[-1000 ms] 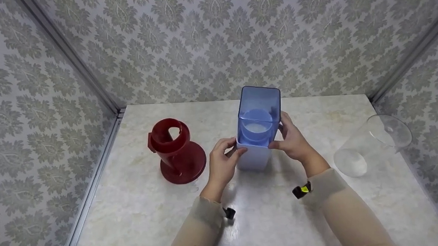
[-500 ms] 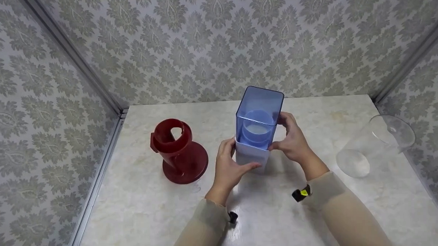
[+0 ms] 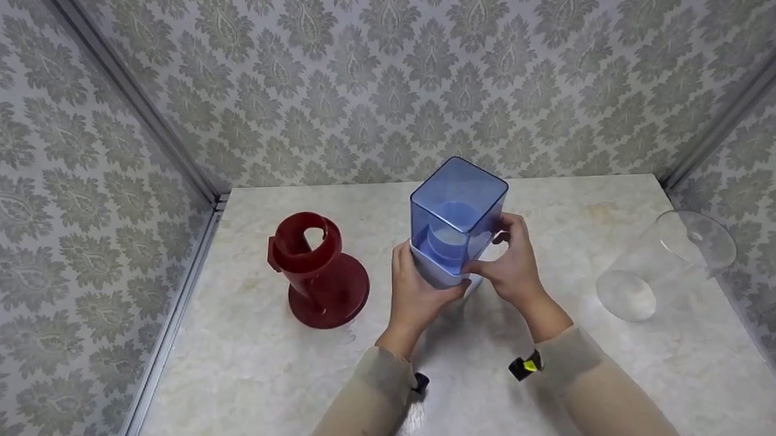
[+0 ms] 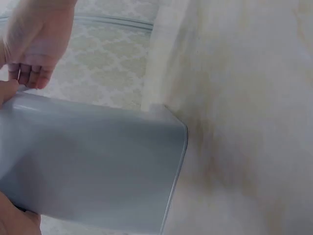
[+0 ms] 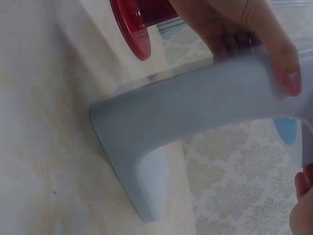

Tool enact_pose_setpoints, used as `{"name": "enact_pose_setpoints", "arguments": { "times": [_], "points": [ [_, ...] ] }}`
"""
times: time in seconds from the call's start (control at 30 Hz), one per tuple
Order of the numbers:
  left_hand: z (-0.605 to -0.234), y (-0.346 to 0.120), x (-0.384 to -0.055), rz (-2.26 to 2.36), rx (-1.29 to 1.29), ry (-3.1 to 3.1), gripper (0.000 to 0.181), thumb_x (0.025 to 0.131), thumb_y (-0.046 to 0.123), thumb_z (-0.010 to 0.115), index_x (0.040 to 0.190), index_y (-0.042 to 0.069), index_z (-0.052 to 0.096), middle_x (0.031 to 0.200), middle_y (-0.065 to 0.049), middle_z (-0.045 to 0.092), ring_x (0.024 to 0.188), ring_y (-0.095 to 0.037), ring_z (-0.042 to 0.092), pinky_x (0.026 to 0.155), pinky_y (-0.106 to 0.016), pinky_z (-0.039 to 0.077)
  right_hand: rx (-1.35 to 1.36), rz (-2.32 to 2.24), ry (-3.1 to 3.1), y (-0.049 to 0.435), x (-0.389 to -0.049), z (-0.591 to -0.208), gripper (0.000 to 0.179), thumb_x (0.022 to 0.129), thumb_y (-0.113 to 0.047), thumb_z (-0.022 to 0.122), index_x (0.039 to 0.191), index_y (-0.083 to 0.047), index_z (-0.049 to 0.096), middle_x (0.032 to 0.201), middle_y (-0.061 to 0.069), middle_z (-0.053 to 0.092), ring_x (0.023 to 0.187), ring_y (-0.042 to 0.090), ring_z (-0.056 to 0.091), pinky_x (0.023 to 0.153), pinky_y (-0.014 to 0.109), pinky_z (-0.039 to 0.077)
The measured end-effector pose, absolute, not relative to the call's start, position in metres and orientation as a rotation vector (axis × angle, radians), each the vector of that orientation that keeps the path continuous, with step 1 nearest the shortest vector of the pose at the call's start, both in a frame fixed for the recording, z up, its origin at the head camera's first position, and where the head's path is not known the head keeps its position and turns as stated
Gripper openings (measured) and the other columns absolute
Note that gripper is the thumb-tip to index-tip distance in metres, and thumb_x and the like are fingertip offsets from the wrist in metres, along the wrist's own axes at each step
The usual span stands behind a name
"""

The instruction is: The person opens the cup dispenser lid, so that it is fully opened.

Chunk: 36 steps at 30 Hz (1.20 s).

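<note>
Both hands hold a tall square dispenser-like container. Its upper part is a see-through blue box [image 3: 455, 193] with a round tube [image 3: 446, 243] inside, and its lower part is a white stand [image 3: 434, 274]. My left hand [image 3: 417, 291] grips the stand's near left side, thumb across the front. Thumb and fingers of my right hand [image 3: 513, 262] grip the right side where blue meets white. In the right wrist view the white stand [image 5: 186, 100] has an arched cut-out along one side. Its broad smooth face [image 4: 98, 166] fills the left wrist view's lower left.
A red plastic piece [image 3: 319, 278] with a round base and ring-shaped top stands on the left of the pale marbled table [image 3: 251, 377]. On the right is a clear, flared cylinder [image 3: 654, 267]. Patterned walls [image 3: 390, 82] enclose the back and sides.
The container has turned about its upright axis, so a corner now faces me. My left hand has shifted right around the stand, its thumb moving across the front. Red piece and cylinder stay put.
</note>
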<state>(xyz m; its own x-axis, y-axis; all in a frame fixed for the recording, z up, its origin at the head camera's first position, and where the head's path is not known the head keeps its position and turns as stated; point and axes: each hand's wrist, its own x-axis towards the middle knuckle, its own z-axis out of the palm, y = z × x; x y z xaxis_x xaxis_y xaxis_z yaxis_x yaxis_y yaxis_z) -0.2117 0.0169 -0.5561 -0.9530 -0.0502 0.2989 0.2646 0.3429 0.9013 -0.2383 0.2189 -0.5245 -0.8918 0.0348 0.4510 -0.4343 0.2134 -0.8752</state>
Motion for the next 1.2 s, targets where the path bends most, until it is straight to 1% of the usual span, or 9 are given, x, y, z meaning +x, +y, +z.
{"name": "enact_pose_setpoints", "arguments": {
  "times": [0.1, 0.17, 0.33, 0.43, 0.63, 0.8, 0.9, 1.1, 1.2],
  "points": [
    [-0.558, 0.012, -0.215, -1.624, -0.242, -2.34, 0.119, 0.066, 0.044, 0.108, 0.162, 0.014, 0.045, 0.152, -0.008, 0.053, 0.143, -0.022, 0.053, 0.128, -0.051, 0.048, 0.367, 1.744, -2.119, 0.218, -0.236, -0.526, 0.12, 0.057, -0.039, 0.114, 0.149, 0.005, 0.051, 0.139, 0.006, 0.056, 0.125, 0.017, 0.052, 0.098, 0.029, 0.04],
    [-0.558, 0.01, -0.218, -1.618, -0.267, -2.35, 0.119, 0.066, 0.043, 0.109, 0.162, 0.014, 0.046, 0.151, -0.008, 0.054, 0.142, -0.022, 0.055, 0.127, -0.05, 0.049, 0.389, 1.785, -2.085, 0.219, -0.236, -0.528, 0.112, 0.065, -0.037, 0.112, 0.148, 0.005, 0.051, 0.138, 0.002, 0.055, 0.127, 0.017, 0.051, 0.101, 0.029, 0.04],
    [-0.56, 0.004, -0.225, -1.641, -0.349, -2.405, 0.12, 0.066, 0.042, 0.108, 0.165, 0.017, 0.044, 0.154, -0.006, 0.054, 0.144, -0.022, 0.056, 0.127, -0.051, 0.05, 0.495, 1.915, -1.959, 0.227, -0.237, -0.523, 0.103, 0.081, -0.059, 0.099, 0.152, -0.001, 0.053, 0.146, -0.003, 0.054, 0.137, 0.014, 0.05, 0.116, 0.028, 0.04],
    [-0.56, -0.002, -0.233, -1.671, -0.427, -2.416, 0.118, 0.066, 0.04, 0.108, 0.164, 0.017, 0.046, 0.154, -0.005, 0.055, 0.144, -0.021, 0.056, 0.129, -0.051, 0.048, 0.602, 1.992, -1.879, 0.232, -0.242, -0.513, 0.111, 0.078, -0.071, 0.095, 0.158, -0.006, 0.051, 0.154, -0.004, 0.055, 0.144, 0.015, 0.049, 0.123, 0.028, 0.039],
    [-0.559, -0.017, -0.248, -1.788, -0.594, -2.396, 0.115, 0.065, 0.033, 0.109, 0.163, 0.018, 0.05, 0.154, -0.003, 0.057, 0.145, -0.021, 0.056, 0.131, -0.05, 0.046, 0.767, 2.125, -1.877, 0.241, -0.254, -0.492, 0.136, 0.072, -0.076, 0.096, 0.173, -0.006, 0.038, 0.166, 0.0, 0.054, 0.151, 0.017, 0.051, 0.127, 0.026, 0.04],
    [-0.562, -0.028, -0.262, -1.955, -0.747, -2.373, 0.118, 0.067, 0.019, 0.109, 0.169, 0.02, 0.049, 0.162, -0.002, 0.06, 0.156, -0.021, 0.054, 0.138, -0.048, 0.039, 0.819, 2.198, -1.993, 0.248, -0.259, -0.481, 0.156, 0.067, -0.078, 0.098, 0.182, -0.011, 0.018, 0.187, 0.011, 0.027, 0.165, 0.018, 0.034, 0.131, 0.025, 0.034],
    [-0.562, -0.033, -0.269, -2.037, -0.84, -2.358, 0.118, 0.069, 0.011, 0.107, 0.171, 0.022, 0.047, 0.163, 0.0, 0.062, 0.158, -0.019, 0.053, 0.14, -0.046, 0.037, 0.821, 2.278, -1.996, 0.25, -0.262, -0.48, 0.163, 0.064, -0.076, 0.101, 0.183, -0.012, 0.011, 0.189, 0.014, 0.019, 0.165, 0.019, 0.032, 0.128, 0.023, 0.038],
    [-0.558, -0.036, -0.272, -2.093, -0.942, -2.338, 0.121, 0.072, 0.003, 0.1, 0.175, 0.025, 0.041, 0.166, 0.0, 0.059, 0.16, -0.02, 0.05, 0.138, -0.044, 0.037, 0.742, 2.279, -1.94, 0.228, -0.263, -0.486, 0.147, 0.072, -0.069, 0.101, 0.18, -0.009, 0.021, 0.166, 0.005, 0.051, 0.149, 0.019, 0.051, 0.124, 0.026, 0.046],
    [-0.559, -0.033, -0.268, -2.148, -0.905, -2.31, 0.131, 0.07, 0.004, 0.102, 0.178, 0.028, 0.033, 0.17, 0.001, 0.055, 0.16, -0.022, 0.049, 0.137, -0.046, 0.036, 0.689, 2.265, -1.904, 0.215, -0.259, -0.49, 0.139, 0.074, -0.071, 0.099, 0.176, -0.011, 0.026, 0.158, -0.001, 0.055, 0.145, 0.019, 0.053, 0.123, 0.029, 0.048]
  ]
}}
